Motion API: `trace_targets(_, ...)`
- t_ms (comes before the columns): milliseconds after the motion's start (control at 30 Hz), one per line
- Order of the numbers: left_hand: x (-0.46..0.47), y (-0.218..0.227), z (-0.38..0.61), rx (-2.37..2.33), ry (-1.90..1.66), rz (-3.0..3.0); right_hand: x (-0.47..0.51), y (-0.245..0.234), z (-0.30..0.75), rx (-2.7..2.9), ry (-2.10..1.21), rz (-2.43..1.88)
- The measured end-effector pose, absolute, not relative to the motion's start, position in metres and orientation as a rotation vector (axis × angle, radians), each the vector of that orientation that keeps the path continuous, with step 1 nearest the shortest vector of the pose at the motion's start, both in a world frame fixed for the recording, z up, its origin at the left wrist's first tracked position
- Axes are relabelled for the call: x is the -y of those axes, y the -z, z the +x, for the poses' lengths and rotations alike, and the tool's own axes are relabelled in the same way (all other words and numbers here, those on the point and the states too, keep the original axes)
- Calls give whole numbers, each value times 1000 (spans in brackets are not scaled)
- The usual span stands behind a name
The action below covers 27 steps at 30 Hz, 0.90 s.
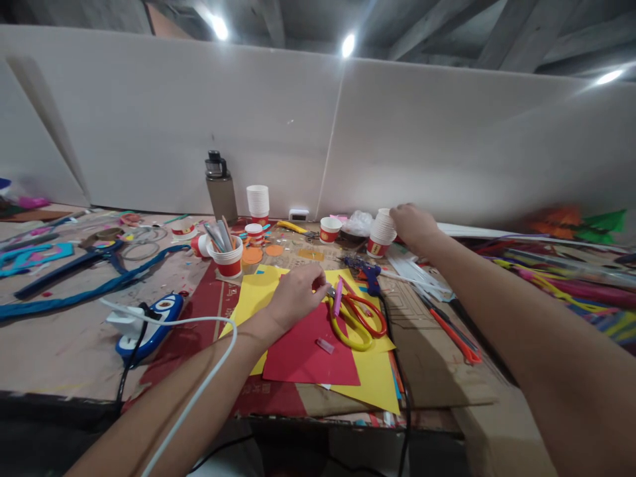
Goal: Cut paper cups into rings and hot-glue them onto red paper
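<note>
My left hand (298, 297) is over the papers, fingers curled toward the thumb. Its fingertips are at the pivot of yellow-handled scissors (352, 341), whose blades run under the hand; whether it grips them is hidden. Beneath are a red sheet of paper (311, 361) and larger yellow sheets (375, 387). Red-handled scissors (373, 324), a pink pen-like stick (338, 297) and a small clear pink cap (325, 345) are beside it. Stretched far forward, my right hand (413, 226) has its fingers closed at the upper side of a stack of paper cups (380, 238).
A paper cup with tools (229, 265), another cup stack (258, 202) and a bottle (221, 195) stand left. A glue gun (370, 275) with a black cable is mid-table. A power strip (154, 324) and white cable (209, 319) are near my left arm. Red-handled cutters (460, 341) lie right.
</note>
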<state>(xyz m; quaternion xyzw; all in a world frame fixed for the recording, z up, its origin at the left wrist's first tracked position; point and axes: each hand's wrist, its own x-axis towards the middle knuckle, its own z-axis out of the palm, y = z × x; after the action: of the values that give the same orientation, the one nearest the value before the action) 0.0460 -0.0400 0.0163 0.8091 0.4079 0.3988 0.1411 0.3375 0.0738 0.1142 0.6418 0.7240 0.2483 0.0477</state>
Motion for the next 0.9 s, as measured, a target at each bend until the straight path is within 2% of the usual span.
trace_targets(267,36,-17,43,-1220,-1193,2221,-61,-135,341,-2312,-1172,2175)
trace_targets(367,31,-24,39,-1233,-1320,1978,-49,-139,328,-2543,-1171,2266)
trace_targets(467,22,-33,31,-1140,-1449,1619,-30,-130,298,-2970,-906,2202)
trace_targets(600,15,-43,20,-858,-1301,1196,3,-108,248,-3375,-510,2006)
trace_targets(767,22,-48,16,-619,-992,1175,29,-85,210,-3638,-279,1714)
trace_targets(900,19,-43,15,-683,-1008,1190,33,-72,211,-3737,3,1802)
